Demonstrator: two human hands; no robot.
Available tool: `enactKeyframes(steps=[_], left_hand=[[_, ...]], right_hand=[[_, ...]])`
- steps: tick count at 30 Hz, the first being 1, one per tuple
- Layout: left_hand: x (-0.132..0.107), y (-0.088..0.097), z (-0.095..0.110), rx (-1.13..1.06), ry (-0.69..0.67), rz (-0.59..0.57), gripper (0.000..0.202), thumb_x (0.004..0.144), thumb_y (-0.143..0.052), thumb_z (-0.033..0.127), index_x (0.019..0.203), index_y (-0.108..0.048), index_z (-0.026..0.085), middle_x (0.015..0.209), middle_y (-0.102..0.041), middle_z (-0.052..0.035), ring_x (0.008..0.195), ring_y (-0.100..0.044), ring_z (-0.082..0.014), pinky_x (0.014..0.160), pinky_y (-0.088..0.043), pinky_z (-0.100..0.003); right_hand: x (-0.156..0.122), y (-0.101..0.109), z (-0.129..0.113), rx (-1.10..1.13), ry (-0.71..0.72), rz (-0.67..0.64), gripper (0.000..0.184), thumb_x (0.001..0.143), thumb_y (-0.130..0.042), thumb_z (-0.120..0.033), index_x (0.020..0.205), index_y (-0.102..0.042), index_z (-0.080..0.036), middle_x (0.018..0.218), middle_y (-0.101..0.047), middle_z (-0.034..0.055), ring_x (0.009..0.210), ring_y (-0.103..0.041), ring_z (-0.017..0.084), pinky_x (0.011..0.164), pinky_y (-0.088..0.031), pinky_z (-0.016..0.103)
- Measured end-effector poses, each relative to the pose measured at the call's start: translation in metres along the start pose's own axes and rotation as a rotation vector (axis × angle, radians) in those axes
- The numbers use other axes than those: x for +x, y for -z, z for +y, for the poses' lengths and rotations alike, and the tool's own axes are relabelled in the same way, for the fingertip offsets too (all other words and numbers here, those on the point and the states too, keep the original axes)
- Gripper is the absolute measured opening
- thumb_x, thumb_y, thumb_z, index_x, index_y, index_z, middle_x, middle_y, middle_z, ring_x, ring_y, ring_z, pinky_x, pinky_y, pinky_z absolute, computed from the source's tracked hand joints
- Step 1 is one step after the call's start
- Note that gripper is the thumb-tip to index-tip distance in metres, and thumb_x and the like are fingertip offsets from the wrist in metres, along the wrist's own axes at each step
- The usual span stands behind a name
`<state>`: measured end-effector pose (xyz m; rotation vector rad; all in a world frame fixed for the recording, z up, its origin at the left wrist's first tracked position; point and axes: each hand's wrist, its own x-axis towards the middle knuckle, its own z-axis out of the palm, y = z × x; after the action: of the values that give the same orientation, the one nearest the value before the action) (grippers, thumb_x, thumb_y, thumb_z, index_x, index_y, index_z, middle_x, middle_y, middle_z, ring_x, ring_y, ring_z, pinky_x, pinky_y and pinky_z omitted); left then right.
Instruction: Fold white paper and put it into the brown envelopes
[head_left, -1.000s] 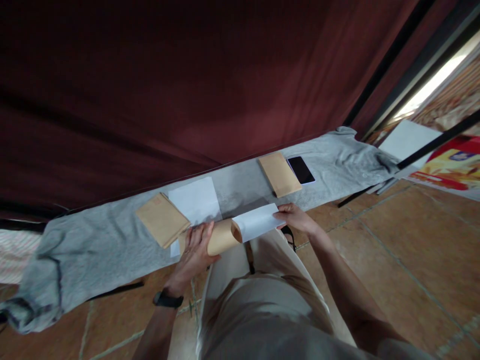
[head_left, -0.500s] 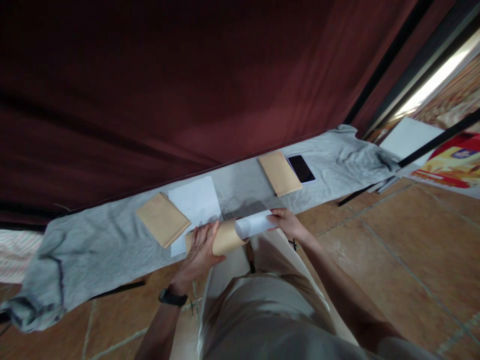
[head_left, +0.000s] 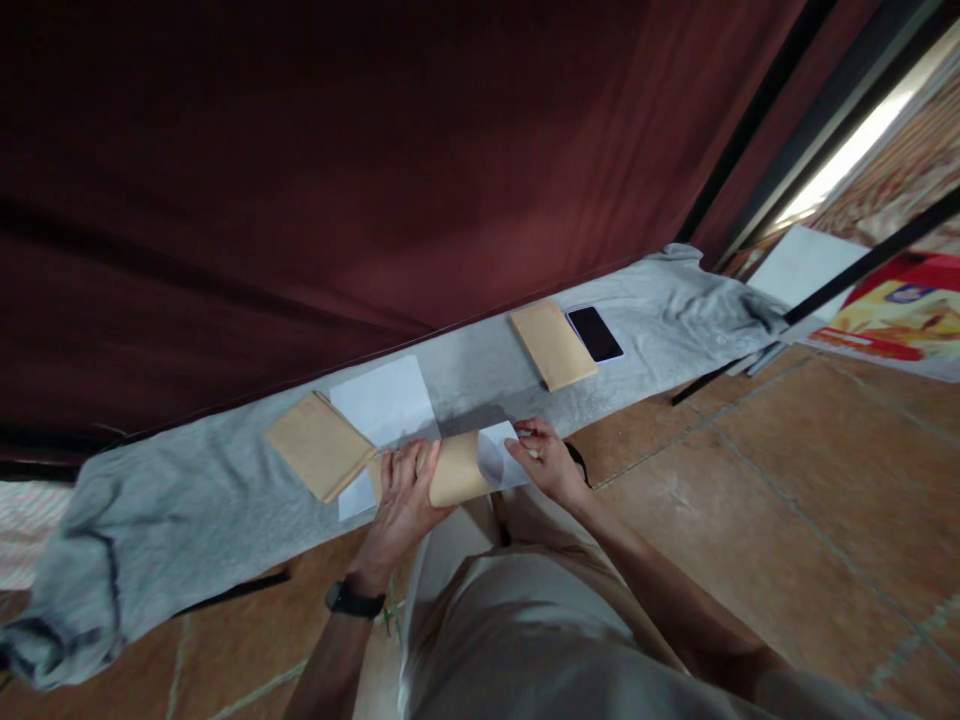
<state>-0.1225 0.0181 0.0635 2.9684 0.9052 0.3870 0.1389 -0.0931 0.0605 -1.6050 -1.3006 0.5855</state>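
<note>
My left hand is closed around a brown paper envelope, which bows into a curve. White paper sticks out of the envelope's right end, part of it inside. At that paper's right edge, my right hand pinches it between thumb and fingers. Beyond my left hand, white sheets lie on the grey cloth, with a small stack of brown envelopes overlapping their left side. Another brown envelope or stack rests farther right, beside a dark-screened phone.
The grey cloth covers a long, narrow surface in front of me. Behind it hangs a dark red curtain. On the right are a black bar, a white panel and a red-and-yellow printed package. Tiled floor lies below.
My right hand has moved left toward the envelope, and less white paper now sticks out of it. My left hand keeps its hold on the envelope. The view has shifted slightly.
</note>
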Motion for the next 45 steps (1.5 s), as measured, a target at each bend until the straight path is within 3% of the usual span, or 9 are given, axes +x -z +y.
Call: enactKeyframes(steps=[3,7,12,18,26,35,39,41,45], left_hand=[[0.005,0.0,0.005,-0.004,-0.006,0.001,0.104,0.074,-0.077,0.036,0.158,-0.021,0.014,0.146,-0.046,-0.024,0.142,-0.04,-0.0403,0.121,-0.019,-0.063],[0.01,-0.003,0.011,-0.014,-0.025,0.013,0.104,0.074,-0.077,0.036,0.158,-0.021,0.013,0.146,-0.046,-0.0249,0.142,-0.039,-0.0403,0.121,-0.019,-0.062],[0.015,-0.003,0.016,-0.021,-0.04,0.005,0.103,0.076,-0.075,0.037,0.158,-0.02,0.012,0.147,-0.045,-0.0254,0.144,-0.037,-0.0403,0.121,-0.02,-0.062],[0.018,-0.002,0.018,-0.028,-0.054,-0.011,0.1,0.076,-0.075,0.035,0.157,-0.022,0.011,0.146,-0.047,-0.0251,0.143,-0.039,-0.0401,0.12,-0.021,-0.064],[0.023,0.001,0.02,-0.027,-0.059,-0.04,0.101,0.076,-0.075,0.034,0.158,-0.02,0.012,0.147,-0.046,-0.0242,0.143,-0.039,-0.0387,0.121,-0.02,-0.063],[0.025,0.002,0.019,-0.008,-0.079,-0.042,0.096,0.08,-0.072,0.036,0.158,-0.02,0.014,0.147,-0.047,-0.0247,0.144,-0.039,-0.0388,0.12,-0.018,-0.064],[0.026,0.003,0.019,0.001,-0.082,-0.045,0.097,0.08,-0.073,0.035,0.158,-0.02,0.014,0.146,-0.048,-0.0253,0.144,-0.039,-0.0395,0.12,-0.017,-0.065],[0.027,0.004,0.018,0.0,-0.089,-0.041,0.096,0.081,-0.072,0.035,0.159,-0.019,0.014,0.147,-0.047,-0.0252,0.144,-0.039,-0.0393,0.12,-0.017,-0.065],[0.031,0.005,0.016,-0.008,-0.112,-0.047,0.094,0.082,-0.072,0.035,0.158,-0.021,0.015,0.147,-0.047,-0.0246,0.144,-0.039,-0.0385,0.121,-0.018,-0.063]], right_hand=[[0.0,-0.009,-0.004,-0.006,0.017,-0.005,0.04,0.099,-0.052,-0.038,0.068,-0.072,-0.022,0.098,-0.074,0.0092,0.12,-0.058,0.024,0.102,-0.044,0.038],[0.002,-0.022,-0.006,-0.031,0.001,-0.001,0.039,0.097,-0.055,-0.03,0.062,-0.071,-0.021,0.102,-0.075,0.009,0.116,-0.061,0.022,0.102,-0.045,0.035],[0.006,-0.031,-0.006,-0.104,-0.088,-0.035,0.039,0.094,-0.056,-0.02,0.057,-0.069,-0.02,0.087,-0.074,0.0075,0.099,-0.065,0.02,0.092,-0.046,0.03],[0.006,-0.028,-0.011,-0.226,-0.233,-0.132,0.031,0.093,-0.056,-0.024,0.069,-0.074,-0.016,0.082,-0.073,0.0077,0.066,-0.061,0.014,0.064,-0.04,0.025],[0.007,-0.027,-0.011,-0.246,-0.326,-0.165,0.027,0.095,-0.055,-0.028,0.083,-0.076,-0.016,0.091,-0.075,0.0091,0.074,-0.065,0.015,0.063,-0.037,0.024],[0.004,-0.021,-0.012,-0.324,-0.346,-0.122,0.027,0.097,-0.055,-0.034,0.085,-0.073,-0.018,0.094,-0.073,0.009,0.076,-0.066,0.017,0.065,-0.038,0.026],[0.0,-0.022,-0.008,-0.334,-0.326,-0.04,0.02,0.093,-0.061,-0.036,0.085,-0.069,-0.019,0.095,-0.069,0.0105,0.075,-0.064,0.018,0.067,-0.041,0.028],[-0.002,-0.022,-0.003,-0.257,-0.355,0.039,0.018,0.089,-0.065,-0.036,0.092,-0.066,-0.019,0.096,-0.068,0.009,0.075,-0.064,0.019,0.068,-0.043,0.028],[-0.002,-0.024,0.009,0.036,-0.381,0.155,0.032,0.08,-0.068,-0.032,0.108,-0.063,-0.018,0.097,-0.069,0.0056,0.077,-0.063,0.018,0.068,-0.047,0.028]])
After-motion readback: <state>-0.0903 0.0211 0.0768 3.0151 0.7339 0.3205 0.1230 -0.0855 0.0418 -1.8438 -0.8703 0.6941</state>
